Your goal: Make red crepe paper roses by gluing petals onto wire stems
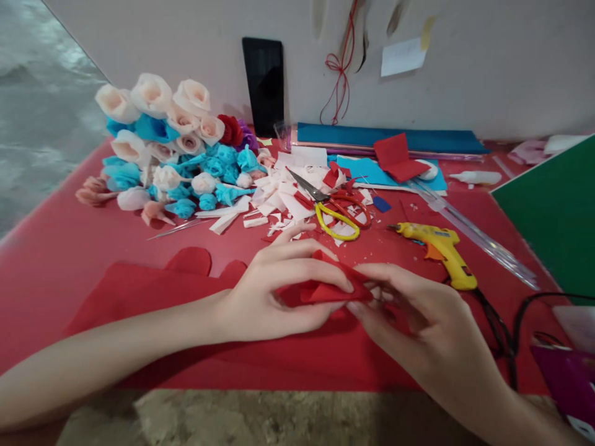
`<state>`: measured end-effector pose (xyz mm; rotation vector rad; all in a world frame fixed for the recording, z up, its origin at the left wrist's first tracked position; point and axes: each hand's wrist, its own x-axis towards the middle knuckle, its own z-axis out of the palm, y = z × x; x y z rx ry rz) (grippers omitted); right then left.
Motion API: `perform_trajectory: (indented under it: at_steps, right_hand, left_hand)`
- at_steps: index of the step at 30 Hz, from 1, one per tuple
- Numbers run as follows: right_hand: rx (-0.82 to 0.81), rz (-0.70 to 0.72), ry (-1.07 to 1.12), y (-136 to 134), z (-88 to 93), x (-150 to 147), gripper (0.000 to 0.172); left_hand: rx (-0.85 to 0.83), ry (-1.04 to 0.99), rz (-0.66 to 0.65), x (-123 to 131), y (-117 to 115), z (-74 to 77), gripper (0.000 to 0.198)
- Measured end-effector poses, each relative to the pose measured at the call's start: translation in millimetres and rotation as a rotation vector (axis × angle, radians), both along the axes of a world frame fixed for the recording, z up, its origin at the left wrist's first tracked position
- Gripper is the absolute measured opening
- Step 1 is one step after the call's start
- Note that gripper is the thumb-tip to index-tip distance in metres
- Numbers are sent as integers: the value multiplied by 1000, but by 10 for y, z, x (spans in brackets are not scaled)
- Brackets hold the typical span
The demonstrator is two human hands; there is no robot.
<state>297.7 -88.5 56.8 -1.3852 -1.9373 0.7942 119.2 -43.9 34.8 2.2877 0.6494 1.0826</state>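
Note:
Between my two hands, over the front of the table, is a folded piece of red crepe paper (332,290). My left hand (283,288) pinches it between thumb and fingers, the other fingers arched over it. On its right end, the fingertips of my right hand (413,316) are closed on the same piece. A larger red sheet (153,294) lies flat under my left forearm, with rounded red cut pieces (190,260) at its far edge. Beyond my hands lie scissors (337,220) with one yellow and one red handle, blades slightly apart, on paper scraps (283,192).
A yellow glue gun (439,248) lies at right, its cord running toward the front. Pale and blue paper flowers (153,142) are heaped at back left. A black phone (264,87) leans on the wall. A green board (553,210) borders the right side, near clear sticks (483,235).

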Motion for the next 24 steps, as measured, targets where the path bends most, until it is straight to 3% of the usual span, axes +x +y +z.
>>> perform_trajectory:
  at_steps: [12,24]
  right_hand:
    - [-46,29,97,6,-29,22,20]
    - [-233,-3,306,36,20,-4,12]
  left_hand:
    - [29,0,13,0,17,-1,8]
    - [-77,-84,4,16,1,-48,15]
